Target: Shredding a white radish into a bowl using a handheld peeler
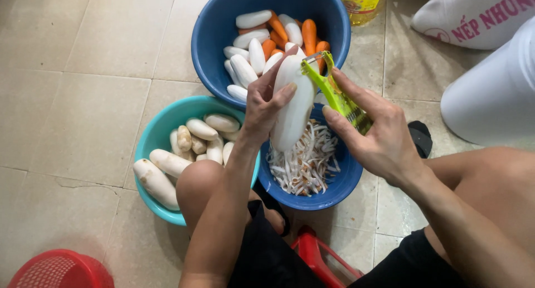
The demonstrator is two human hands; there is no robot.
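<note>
My left hand [266, 101] grips a long white radish [295, 107], held upright over a small blue bowl [340, 185] full of peel strips. My right hand [374, 133] holds a lime-green peeler [333, 90] with its blade against the radish's upper right side. Behind them a large blue basin [214, 26] contains peeled white radishes and orange carrots. To the left a teal basin [153, 133] holds several unpeeled radishes.
A red basket [61, 270] sits at the bottom left on the tiled floor. A red stool edge [315, 253] shows between my knees. A yellow oil bottle [361, 2] and white sacks [479, 15] stand at the top right. A black sandal [421, 137] lies right of the small bowl.
</note>
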